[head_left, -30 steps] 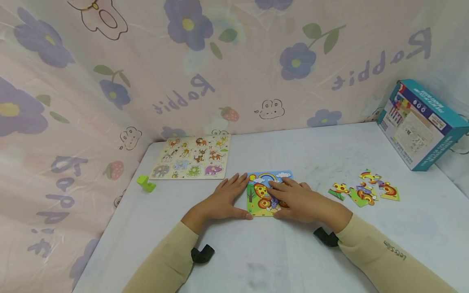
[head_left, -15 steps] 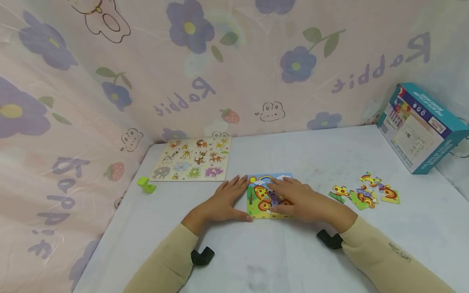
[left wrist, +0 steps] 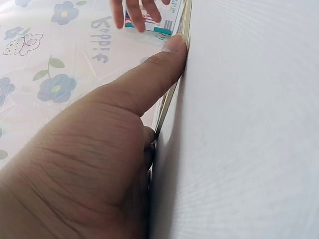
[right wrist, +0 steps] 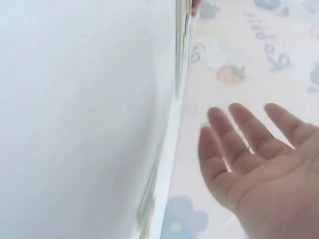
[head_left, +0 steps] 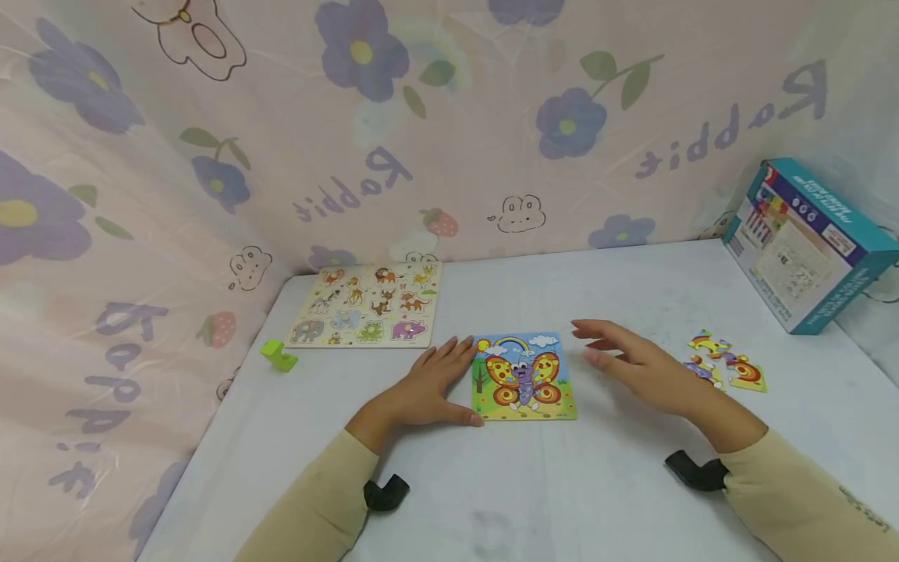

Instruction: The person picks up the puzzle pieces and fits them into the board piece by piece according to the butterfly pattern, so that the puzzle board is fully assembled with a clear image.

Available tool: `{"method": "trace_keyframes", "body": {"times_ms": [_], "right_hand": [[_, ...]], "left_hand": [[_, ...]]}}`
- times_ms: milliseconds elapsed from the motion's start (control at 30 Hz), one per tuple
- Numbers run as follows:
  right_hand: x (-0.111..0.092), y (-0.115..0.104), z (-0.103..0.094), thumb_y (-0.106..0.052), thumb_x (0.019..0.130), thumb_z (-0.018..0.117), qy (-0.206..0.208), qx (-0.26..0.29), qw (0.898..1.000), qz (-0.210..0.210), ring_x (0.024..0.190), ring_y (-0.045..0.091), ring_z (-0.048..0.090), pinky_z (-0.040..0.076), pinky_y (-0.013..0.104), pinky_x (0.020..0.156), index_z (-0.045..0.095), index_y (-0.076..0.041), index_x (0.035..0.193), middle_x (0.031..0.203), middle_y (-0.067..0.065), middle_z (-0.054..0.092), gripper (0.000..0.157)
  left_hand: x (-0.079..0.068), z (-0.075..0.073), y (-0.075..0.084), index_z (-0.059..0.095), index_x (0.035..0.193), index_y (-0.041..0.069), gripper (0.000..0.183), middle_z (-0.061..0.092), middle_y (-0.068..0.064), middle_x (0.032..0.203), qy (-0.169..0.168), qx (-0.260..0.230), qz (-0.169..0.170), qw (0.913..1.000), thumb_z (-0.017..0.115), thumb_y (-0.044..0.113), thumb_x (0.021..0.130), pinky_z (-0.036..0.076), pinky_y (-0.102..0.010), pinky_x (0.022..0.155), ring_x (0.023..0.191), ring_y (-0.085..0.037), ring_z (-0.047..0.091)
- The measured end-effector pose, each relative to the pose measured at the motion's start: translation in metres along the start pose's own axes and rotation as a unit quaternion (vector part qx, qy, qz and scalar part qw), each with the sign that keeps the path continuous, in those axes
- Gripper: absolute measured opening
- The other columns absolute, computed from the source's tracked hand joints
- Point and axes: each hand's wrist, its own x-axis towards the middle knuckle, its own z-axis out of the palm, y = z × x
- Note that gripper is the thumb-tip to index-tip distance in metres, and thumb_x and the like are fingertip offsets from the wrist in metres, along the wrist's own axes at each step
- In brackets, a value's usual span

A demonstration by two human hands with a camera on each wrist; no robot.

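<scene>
A square butterfly jigsaw puzzle [head_left: 524, 382] lies flat on the white table, its picture in full view. Along its left edge rests my left hand [head_left: 430, 386], fingers spread and thumb touching the lower left corner. In the left wrist view the thumb [left wrist: 154, 74] lies along the board's thin edge. My right hand [head_left: 642, 371] hovers to the right of the puzzle, holding nothing. Its fingers are extended and slightly apart in the right wrist view. Loose puzzle pieces [head_left: 747, 373] lie beyond it, partly covered by that hand and wrist.
An animal puzzle board [head_left: 365, 304] lies at the back left, with a small green block [head_left: 278, 356] beside it. A teal and white box [head_left: 808, 246] stands at the back right. A patterned curtain [head_left: 449, 133] hangs behind and left of the table [head_left: 449, 499].
My right hand has lifted off the butterfly puzzle and moved right, uncovering the picture. The left hand has stayed at the left edge.
</scene>
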Motion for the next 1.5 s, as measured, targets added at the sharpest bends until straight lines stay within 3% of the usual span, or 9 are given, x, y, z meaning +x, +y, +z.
{"method": "trace_keyframes", "body": {"times_ms": [167,400,667,867,933,1067,1233,1367,1500], "right_hand": [[-0.016,0.012,-0.022,-0.023,0.121,0.036,0.034,0.047,0.998,0.002,0.133,0.027,0.059,0.050,0.021,0.101,0.045,-0.014,0.166,0.156,0.013,0.056,0.046],[-0.036,0.032,-0.045,-0.025,0.121,0.021,0.069,0.076,0.995,-0.016,0.131,0.017,0.060,0.051,0.020,0.101,0.039,-0.013,0.169,0.154,0.004,0.057,0.052],[-0.046,0.054,-0.061,-0.028,0.122,0.020,0.097,0.133,0.986,-0.016,0.132,0.015,0.058,0.048,0.017,0.102,0.042,-0.017,0.168,0.151,-0.002,0.059,0.052],[-0.051,0.062,-0.064,-0.030,0.121,0.027,0.101,0.069,0.991,0.054,0.129,0.008,0.057,0.048,0.015,0.097,0.040,-0.016,0.168,0.152,0.003,0.058,0.050],[-0.050,0.065,-0.064,-0.031,0.121,0.034,0.080,0.029,0.992,0.089,0.128,0.006,0.054,0.045,0.012,0.095,0.039,-0.012,0.168,0.153,0.011,0.057,0.051],[-0.048,0.072,-0.063,-0.028,0.115,0.058,0.020,-0.056,0.993,0.103,0.135,0.021,0.052,0.040,0.009,0.090,0.043,-0.002,0.164,0.154,0.024,0.056,0.057],[-0.047,0.072,-0.058,-0.027,0.099,0.084,-0.006,-0.139,0.988,0.067,0.133,0.037,0.051,0.044,0.021,0.088,0.062,0.000,0.148,0.151,0.023,0.054,0.060],[-0.045,0.067,-0.054,-0.026,0.096,0.087,-0.011,-0.172,0.983,0.057,0.134,0.048,0.050,0.051,0.044,0.094,0.071,-0.002,0.137,0.150,0.022,0.053,0.050],[-0.042,0.066,-0.051,-0.018,0.097,0.086,-0.007,-0.160,0.986,0.053,0.138,0.055,0.045,0.043,0.070,0.103,0.073,-0.003,0.130,0.147,0.025,0.055,0.038]], "left_hand": [[-0.001,0.000,0.002,0.014,0.177,0.018,0.123,0.003,0.004,0.182,-0.002,-0.003,-0.003,1.0000,0.078,0.073,0.087,-0.006,-0.044,0.130,0.166,-0.021,-0.006],[0.000,0.000,0.002,0.015,0.177,0.016,0.123,0.003,0.003,0.182,-0.002,-0.005,0.000,1.0000,0.078,0.073,0.088,-0.005,-0.049,0.130,0.166,-0.022,-0.006],[0.000,-0.002,0.000,0.014,0.177,0.017,0.124,0.003,0.004,0.182,0.001,0.005,0.002,1.0000,0.078,0.074,0.087,-0.005,-0.049,0.130,0.166,-0.020,-0.006],[0.001,0.000,-0.002,0.013,0.177,0.017,0.125,0.002,0.005,0.182,0.003,0.005,0.004,1.0000,0.076,0.077,0.087,-0.005,-0.048,0.130,0.166,-0.020,-0.006],[0.001,0.001,-0.002,0.012,0.177,0.018,0.125,0.002,0.006,0.182,0.002,0.005,0.001,1.0000,0.076,0.077,0.086,-0.005,-0.047,0.130,0.165,-0.019,-0.007],[0.002,0.001,-0.002,0.012,0.177,0.018,0.126,0.001,0.005,0.182,0.001,0.003,0.001,1.0000,0.077,0.076,0.086,-0.006,-0.045,0.130,0.165,-0.019,-0.007],[0.002,0.001,-0.001,0.012,0.177,0.018,0.125,0.001,0.005,0.182,0.000,0.004,0.000,1.0000,0.077,0.076,0.086,-0.006,-0.046,0.130,0.165,-0.019,-0.007],[0.002,0.001,-0.002,0.013,0.177,0.019,0.125,0.001,0.006,0.182,0.000,0.007,-0.002,1.0000,0.077,0.076,0.086,-0.006,-0.046,0.130,0.165,-0.019,-0.007],[0.002,0.001,-0.001,0.012,0.177,0.019,0.125,0.001,0.005,0.182,-0.001,0.009,-0.004,1.0000,0.078,0.075,0.087,-0.006,-0.046,0.130,0.165,-0.019,-0.007]]}}
